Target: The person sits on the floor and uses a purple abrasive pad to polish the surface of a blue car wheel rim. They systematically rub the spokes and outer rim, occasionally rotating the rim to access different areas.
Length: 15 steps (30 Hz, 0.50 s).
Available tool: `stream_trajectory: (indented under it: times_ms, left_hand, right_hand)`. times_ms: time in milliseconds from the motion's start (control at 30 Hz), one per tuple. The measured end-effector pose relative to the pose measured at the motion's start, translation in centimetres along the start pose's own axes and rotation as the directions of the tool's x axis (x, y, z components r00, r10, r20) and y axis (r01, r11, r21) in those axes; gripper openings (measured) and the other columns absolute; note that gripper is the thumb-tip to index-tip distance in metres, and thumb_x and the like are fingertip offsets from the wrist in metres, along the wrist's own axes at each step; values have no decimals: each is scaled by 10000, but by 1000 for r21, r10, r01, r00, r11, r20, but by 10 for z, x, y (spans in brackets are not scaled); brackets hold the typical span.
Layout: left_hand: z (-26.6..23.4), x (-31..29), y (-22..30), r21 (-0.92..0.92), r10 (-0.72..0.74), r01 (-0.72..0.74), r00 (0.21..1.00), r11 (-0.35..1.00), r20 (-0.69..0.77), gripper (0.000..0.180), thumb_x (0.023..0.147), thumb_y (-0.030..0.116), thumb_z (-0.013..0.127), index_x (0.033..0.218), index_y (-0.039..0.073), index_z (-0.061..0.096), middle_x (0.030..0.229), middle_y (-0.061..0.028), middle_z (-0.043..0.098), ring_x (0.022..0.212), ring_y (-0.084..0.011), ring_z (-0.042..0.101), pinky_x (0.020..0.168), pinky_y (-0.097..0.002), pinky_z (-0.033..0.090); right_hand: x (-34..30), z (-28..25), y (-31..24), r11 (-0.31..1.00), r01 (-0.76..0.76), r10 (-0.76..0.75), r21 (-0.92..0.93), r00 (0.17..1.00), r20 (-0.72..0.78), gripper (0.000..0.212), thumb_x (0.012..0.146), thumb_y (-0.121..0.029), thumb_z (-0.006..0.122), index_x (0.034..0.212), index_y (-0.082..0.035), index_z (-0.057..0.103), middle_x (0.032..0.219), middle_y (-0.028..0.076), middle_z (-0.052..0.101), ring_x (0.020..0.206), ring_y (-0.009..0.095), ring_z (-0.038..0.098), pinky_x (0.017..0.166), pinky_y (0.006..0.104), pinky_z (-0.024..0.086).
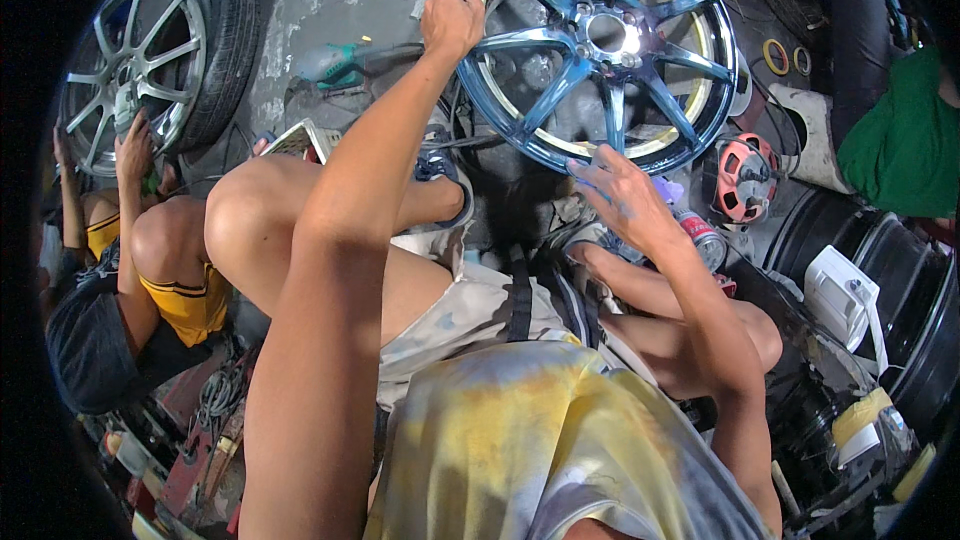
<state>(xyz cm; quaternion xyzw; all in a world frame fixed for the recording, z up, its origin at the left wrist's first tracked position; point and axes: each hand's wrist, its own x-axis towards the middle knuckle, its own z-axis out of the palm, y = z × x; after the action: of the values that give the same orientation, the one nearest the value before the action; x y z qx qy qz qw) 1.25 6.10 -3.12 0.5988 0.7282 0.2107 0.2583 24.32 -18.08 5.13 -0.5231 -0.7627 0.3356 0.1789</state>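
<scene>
A glossy blue multi-spoke car wheel (560,95) faces me at the top middle, with a pale yellow ring showing behind its spokes. My left hand (453,20) has its fingers curled over the wheel's upper-left edge. At the bottom edge of the wheel, my right hand (628,198) rests its fingertips on the rim, fingers apart and smudged bluish. The undersides of both hands are hidden. A can (702,240) stands just right of my right wrist.
On the left, another person's hand (135,148) touches a grey wheel (152,65) beside a black tyre (232,55). A teal power tool (340,66) lies nearby. To the right are a red reel (745,180), tape rings (775,57), a white box (840,295) and a person in green (905,155).
</scene>
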Motion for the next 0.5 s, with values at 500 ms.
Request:
stream_trajectory:
  times_ms: [500]
  left_hand:
    - [0,-1,-1,50,-3,2,1000,999,2,593,994,499,467,1141,-62,591,1075,-352,653,1076,-512,614,971,-548,467]
  right_hand:
    - [18,12,2,979,200,-200,-33,980,2,311,818,-16,622,1115,74,641,930,165,573,864,349,594,754,432,495]
